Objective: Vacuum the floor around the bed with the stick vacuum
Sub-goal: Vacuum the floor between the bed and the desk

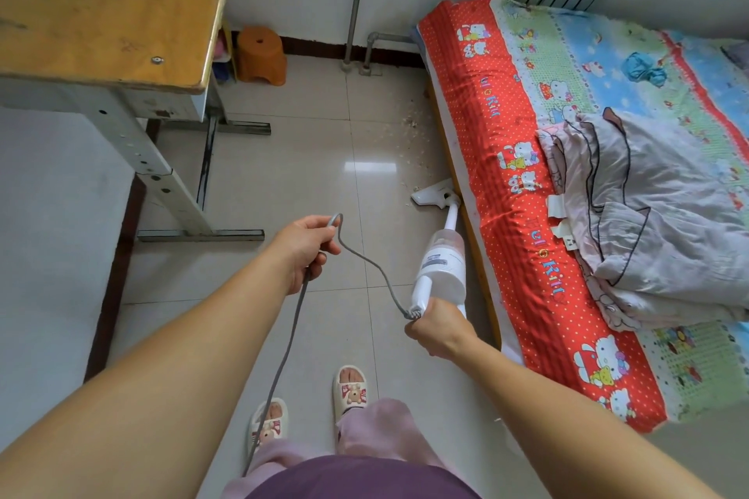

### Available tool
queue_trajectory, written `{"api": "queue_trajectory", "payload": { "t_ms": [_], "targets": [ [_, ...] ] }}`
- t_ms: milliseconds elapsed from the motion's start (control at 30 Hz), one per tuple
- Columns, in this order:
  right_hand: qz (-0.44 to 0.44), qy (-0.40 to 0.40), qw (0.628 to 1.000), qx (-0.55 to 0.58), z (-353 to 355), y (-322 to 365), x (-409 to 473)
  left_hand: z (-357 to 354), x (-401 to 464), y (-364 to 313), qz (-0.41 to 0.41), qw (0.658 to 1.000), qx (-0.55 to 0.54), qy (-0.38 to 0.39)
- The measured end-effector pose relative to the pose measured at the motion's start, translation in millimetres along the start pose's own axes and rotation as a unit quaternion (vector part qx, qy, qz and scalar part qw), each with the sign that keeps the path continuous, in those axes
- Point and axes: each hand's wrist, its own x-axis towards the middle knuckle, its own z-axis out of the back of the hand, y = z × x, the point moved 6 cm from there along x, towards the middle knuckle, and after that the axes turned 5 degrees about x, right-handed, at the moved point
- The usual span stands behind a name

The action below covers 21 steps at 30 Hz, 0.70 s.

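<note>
Right hand (439, 326) grips the stick vacuum (439, 263) by its rear handle; light, stiff, easily steered along the bed (506, 182) edge; left hand (306, 247) holds the limp cord (364, 259) clear.

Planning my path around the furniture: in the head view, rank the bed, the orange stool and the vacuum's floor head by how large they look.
1. Bed, by far the largest.
2. Orange stool.
3. Floor head, smallest, though partly tucked against the bed edge, and nearer than the stool, so true sizes stay unsure.
</note>
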Motion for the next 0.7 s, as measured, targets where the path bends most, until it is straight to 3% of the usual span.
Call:
{"api": "queue_trajectory", "payload": {
  "t_ms": [700],
  "targets": [
    [0.005, 0.0, 0.989, 0.149, -21.6, 32.6, -26.6, 0.6, 0.2, -12.7, -0.02, 1.0, -0.002, 0.013]
  ]
}}
